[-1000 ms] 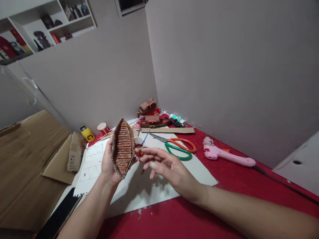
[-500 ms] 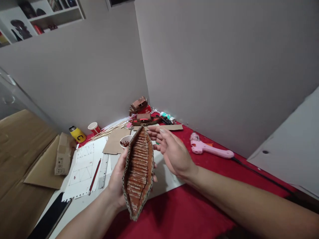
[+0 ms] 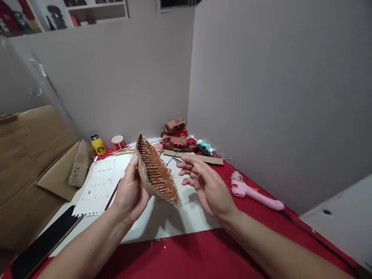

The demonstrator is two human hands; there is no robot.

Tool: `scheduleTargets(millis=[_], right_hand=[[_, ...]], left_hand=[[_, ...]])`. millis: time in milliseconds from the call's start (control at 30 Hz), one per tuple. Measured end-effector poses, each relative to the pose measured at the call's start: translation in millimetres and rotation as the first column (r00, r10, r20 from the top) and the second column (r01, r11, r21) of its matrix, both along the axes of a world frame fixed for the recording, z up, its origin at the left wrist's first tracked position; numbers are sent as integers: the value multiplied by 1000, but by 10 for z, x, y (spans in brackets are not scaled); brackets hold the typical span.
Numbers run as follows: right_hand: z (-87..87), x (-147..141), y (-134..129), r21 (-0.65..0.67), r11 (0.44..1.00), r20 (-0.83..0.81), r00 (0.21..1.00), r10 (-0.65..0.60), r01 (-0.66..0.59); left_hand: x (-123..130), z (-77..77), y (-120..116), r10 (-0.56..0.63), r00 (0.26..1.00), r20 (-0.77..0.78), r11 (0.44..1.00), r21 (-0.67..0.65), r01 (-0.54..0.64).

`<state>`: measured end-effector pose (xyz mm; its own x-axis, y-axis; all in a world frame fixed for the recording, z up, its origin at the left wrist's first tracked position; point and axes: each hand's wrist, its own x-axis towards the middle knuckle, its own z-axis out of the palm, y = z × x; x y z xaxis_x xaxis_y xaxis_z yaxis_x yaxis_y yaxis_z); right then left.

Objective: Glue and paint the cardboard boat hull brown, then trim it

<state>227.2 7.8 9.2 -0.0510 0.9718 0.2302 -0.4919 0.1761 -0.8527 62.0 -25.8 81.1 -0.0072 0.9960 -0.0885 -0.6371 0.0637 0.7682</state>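
A small boat-shaped cardboard hull (image 3: 155,166) is held up over the white sheet, tilted so its brown-painted, ribbed inside shows. My left hand (image 3: 132,190) grips it from the left and below, with the thumb along the bare cardboard side and most fingers hidden behind it. To the right of the hull, apart from it, my right hand (image 3: 203,182) is open, palm toward the hull and fingers loosely spread. A blue stick (image 3: 172,158) shows behind the hull, between the two hands.
A pink glue gun (image 3: 255,195) lies on the red cloth (image 3: 261,236) at right. Brown cardboard models (image 3: 177,135) stand at the back. A yellow bottle (image 3: 99,145), a paper cup (image 3: 117,142), a drawing (image 3: 99,178), a phone (image 3: 43,242) and cardboard boxes (image 3: 31,155) occupy the left.
The hull has turned and tilted in my left hand, its lower end swinging right and up. My right hand stays open beside it. The view has shifted left.
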Motion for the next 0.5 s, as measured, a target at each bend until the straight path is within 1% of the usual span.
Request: scheduleTargets(millis=[100,167,233,300,367,500], right_hand=[[-69,-54,-134,67,997,73,996,41,-46],[-112,-103,-232,98,991,119,990,82,-94],[-142,-161,-321,79,980,144,975,172,-185],[-151,-221,-388,36,966,130,960,249,-256],[-135,-273,-428,-18,966,81,963,258,-257],[-75,-321,-435,-134,978,-23,987,161,-162]], left_hand=[[-23,26,38,93,994,60,996,3,-93],[-34,9,62,140,986,93,990,9,-141],[-41,-35,78,146,983,107,987,51,-152],[-38,-102,75,133,987,95,983,113,-143],[-20,-178,51,132,990,58,977,159,-140],[34,-304,-16,91,994,-58,964,257,-74]])
